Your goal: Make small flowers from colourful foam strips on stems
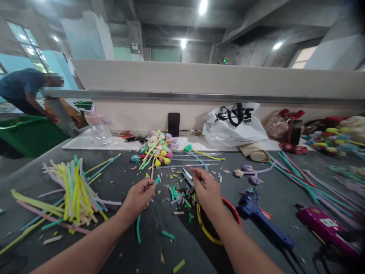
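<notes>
My left hand (144,192) is closed in a pinch on a green fuzzy stem (157,180), whose short end sticks out past the fingertips. Beyond these fingers, a pink stem (152,172) leads toward a bunch of fuzzy flowers (159,146). Bent fingers of my right hand (207,187) close around scissors (187,177), with the pale blades pointing forward and left. Red and yellow loops, apparently the scissors' handles, show on either side of my right forearm, which partly hides them. Cut green bits (175,195) lie scattered between my hands.
A pile of coloured stems (74,194) lies left. On the right are a blue glue gun (265,220), a magenta tool (325,226) and long stems (310,182). Behind stand a phone (173,124), white bag (235,125) and bottle (98,127). A person (25,89) bends over a green bin.
</notes>
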`<state>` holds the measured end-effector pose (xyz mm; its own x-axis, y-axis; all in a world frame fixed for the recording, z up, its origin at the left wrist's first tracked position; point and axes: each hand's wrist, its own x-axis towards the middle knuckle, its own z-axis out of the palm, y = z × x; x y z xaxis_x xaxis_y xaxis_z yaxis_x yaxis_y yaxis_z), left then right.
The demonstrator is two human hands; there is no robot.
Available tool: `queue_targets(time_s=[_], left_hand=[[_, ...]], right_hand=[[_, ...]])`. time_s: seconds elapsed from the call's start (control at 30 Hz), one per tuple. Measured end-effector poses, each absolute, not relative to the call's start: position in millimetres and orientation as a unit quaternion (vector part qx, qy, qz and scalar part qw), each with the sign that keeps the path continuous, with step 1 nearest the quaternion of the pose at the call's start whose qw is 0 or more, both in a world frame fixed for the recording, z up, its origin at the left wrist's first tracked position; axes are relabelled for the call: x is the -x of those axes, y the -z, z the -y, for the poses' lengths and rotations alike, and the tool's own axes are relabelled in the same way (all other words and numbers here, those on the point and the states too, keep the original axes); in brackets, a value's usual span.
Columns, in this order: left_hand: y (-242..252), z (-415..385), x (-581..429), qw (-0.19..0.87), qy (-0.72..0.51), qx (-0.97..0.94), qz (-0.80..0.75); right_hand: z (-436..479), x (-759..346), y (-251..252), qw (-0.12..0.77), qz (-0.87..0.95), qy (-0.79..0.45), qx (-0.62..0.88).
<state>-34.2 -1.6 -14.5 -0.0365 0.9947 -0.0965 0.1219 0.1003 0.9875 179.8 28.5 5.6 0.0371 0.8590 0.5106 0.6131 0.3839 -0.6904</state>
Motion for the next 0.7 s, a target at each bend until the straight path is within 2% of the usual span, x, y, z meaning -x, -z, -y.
queue_targets(time_s=[0.33, 0.53, 0.63, 0.7], left_hand=[[16, -2, 34, 0.494, -0.452, -0.496, -0.553], [17, -1, 39, 0.492, -0.458, -0.503, -0.543], [21, -3, 42, 0.487, -0.463, -0.514, -0.534], [25, -5, 44, 0.478, -0.467, -0.524, -0.528]], right_hand=[[-26, -179, -4, 0.463, 0.709, -0.104, 0.521], [-11, -166, -17, 0.418, 0.802, -0.060, 0.422], [20, -137, -33, 0.332, 0.868, -0.078, 0.360], [55, -113, -40, 0.205, 0.937, -0.103, 0.264]])
